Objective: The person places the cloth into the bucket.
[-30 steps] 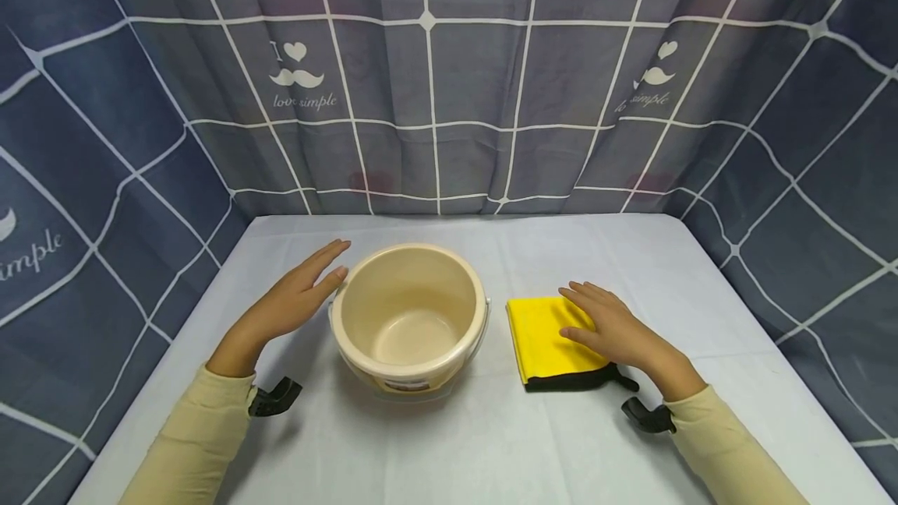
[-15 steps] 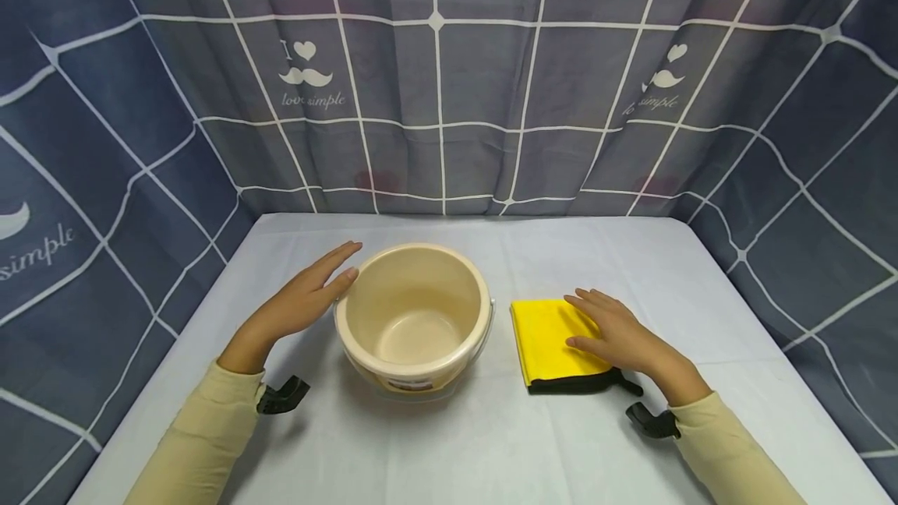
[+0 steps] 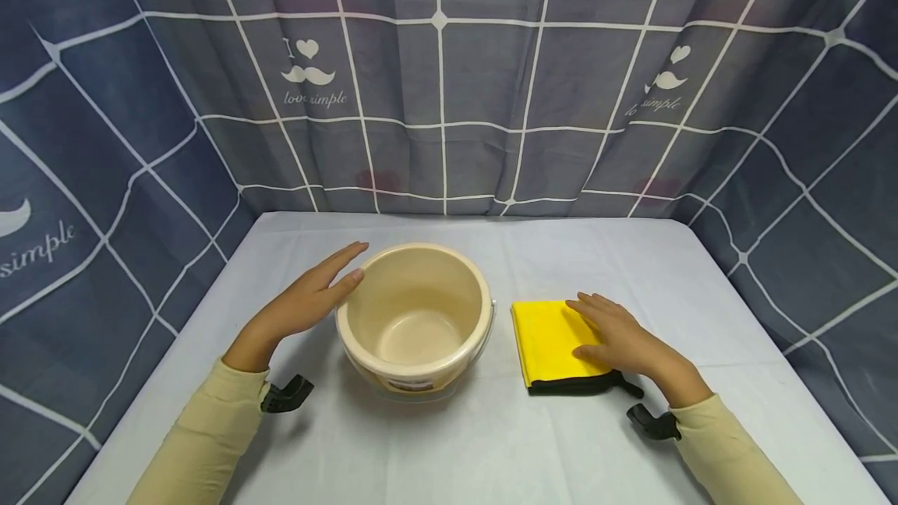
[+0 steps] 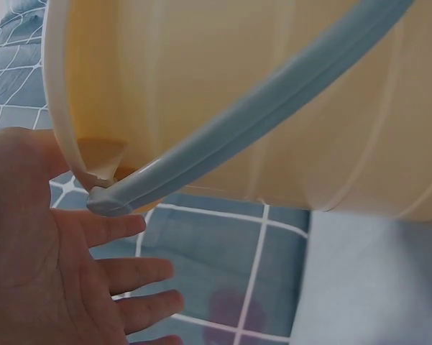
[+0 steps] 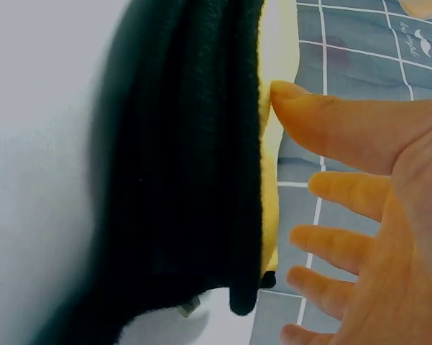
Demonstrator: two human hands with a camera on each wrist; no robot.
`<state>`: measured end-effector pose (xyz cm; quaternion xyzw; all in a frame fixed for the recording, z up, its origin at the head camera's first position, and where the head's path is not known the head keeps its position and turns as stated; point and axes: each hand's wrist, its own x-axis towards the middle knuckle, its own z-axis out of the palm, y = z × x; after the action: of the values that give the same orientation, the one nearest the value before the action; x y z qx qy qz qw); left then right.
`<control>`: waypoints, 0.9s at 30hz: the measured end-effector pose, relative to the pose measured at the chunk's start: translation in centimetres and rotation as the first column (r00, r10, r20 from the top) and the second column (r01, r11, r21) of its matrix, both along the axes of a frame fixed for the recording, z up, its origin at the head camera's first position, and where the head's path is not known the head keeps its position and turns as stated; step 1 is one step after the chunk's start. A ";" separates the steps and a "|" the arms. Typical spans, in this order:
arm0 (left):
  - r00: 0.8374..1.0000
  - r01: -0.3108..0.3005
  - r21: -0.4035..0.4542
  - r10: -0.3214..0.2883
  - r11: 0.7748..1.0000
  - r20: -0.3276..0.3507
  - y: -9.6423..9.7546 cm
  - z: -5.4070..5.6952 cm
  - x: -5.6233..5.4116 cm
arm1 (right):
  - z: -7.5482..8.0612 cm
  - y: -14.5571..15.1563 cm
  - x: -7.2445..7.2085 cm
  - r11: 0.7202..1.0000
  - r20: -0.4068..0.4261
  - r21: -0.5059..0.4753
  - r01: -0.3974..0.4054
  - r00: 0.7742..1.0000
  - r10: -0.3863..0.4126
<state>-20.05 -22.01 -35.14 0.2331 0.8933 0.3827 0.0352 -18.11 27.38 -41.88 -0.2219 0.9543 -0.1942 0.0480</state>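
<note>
A cream plastic bucket point(image 3: 414, 365) stands upright on the table, its inside bare. My left hand point(image 3: 309, 298) is at the bucket's left rim, fingers straight, with the thumb over the rim in the head view. In the left wrist view the bucket's grey handle point(image 4: 251, 108) hangs along its side, and the fingers point(image 4: 140, 277) of the left hand are spread. A folded yellow cloth point(image 3: 550, 341) with a black edge lies to the right of the bucket. Over its right part my right hand point(image 3: 620, 337) extends palm down, thumb tip close at the cloth in the right wrist view.
A white cloth covers the table point(image 3: 463, 450). Dark grid-patterned curtains point(image 3: 477, 84) enclose its back and both sides. A black wrist mount point(image 3: 288, 394) sits at the left sleeve, and another mount point(image 3: 652, 421) at the right.
My left hand has shifted slightly right, its thumb now overlapping the bucket's rim. The right hand has lowered a little toward the yellow cloth. Bucket and cloth keep their places; the view shifts slightly.
</note>
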 end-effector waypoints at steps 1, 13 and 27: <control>1.000 0.002 0.001 -0.002 1.000 0.002 0.0 0.0 0.0 | -0.1 0.0 0.0 1.000 0.009 -0.002 0.004 1.000 -0.004; 1.000 0.000 -0.003 0.000 1.000 0.012 0.5 -0.4 -0.2 | -0.3 0.2 -0.1 1.000 0.036 0.001 -0.022 0.999 0.022; 1.000 0.017 0.022 -0.017 1.000 0.025 0.9 -0.3 -0.1 | -0.8 0.4 -0.2 0.999 0.099 0.040 0.021 0.995 -0.025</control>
<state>-20.19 -21.11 -35.48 0.2362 0.8866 0.3948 0.0474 -18.31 27.81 -42.65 -0.1998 0.9569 -0.1870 0.0975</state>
